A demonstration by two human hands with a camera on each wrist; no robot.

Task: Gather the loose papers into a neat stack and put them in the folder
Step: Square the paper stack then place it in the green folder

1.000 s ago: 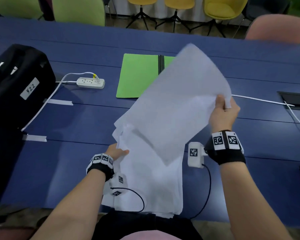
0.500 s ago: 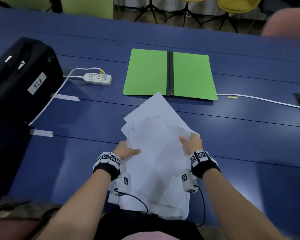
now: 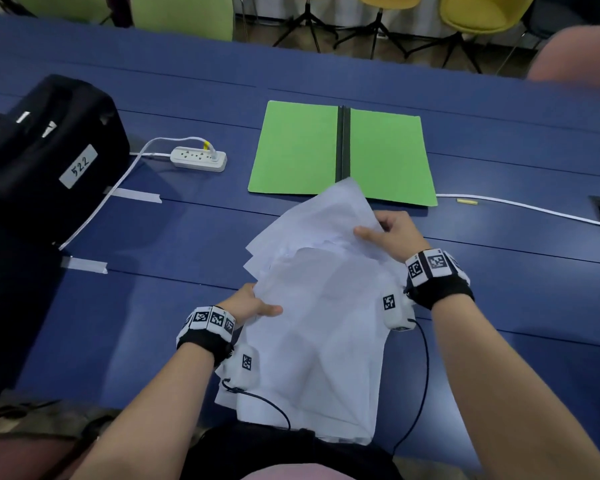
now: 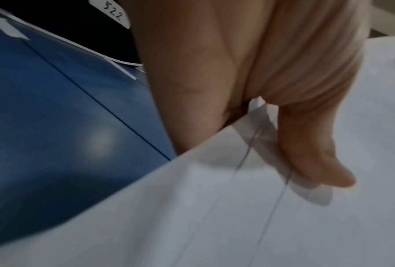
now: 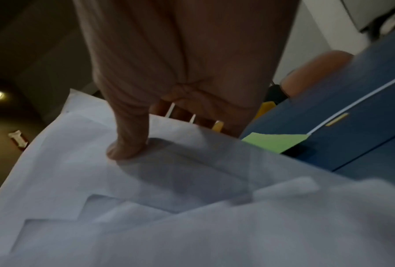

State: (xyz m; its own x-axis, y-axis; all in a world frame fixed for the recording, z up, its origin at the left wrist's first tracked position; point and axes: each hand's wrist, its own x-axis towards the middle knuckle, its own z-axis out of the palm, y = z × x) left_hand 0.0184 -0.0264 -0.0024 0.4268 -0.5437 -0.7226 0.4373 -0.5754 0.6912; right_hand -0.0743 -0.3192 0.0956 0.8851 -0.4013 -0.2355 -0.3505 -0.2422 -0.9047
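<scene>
A loose, fanned pile of white papers [image 3: 319,323] lies at the near edge of the blue table [image 3: 499,306], its far corners splayed out. My left hand [image 3: 257,304] pinches the pile's left edge, thumb on top [image 4: 313,159]. Over on the far right edge, my right hand [image 3: 388,233] grips the papers [image 5: 191,198] with its thumb pressed on the top sheet. Beyond the pile an open green folder [image 3: 298,150] with a black spine lies flat; one sheet's corner overlaps its near edge.
A black bag [image 3: 49,150] labelled 522 sits at the left, with a white power strip [image 3: 199,159] and its cable beside it. Another white cable [image 3: 516,206] runs along the right. Tape strips [image 3: 132,195] mark the table. Chairs stand behind.
A second ago my right hand held one sheet high above the folder; it brought the sheet down onto the pile. Since then it has slid forward along the pile's right edge.
</scene>
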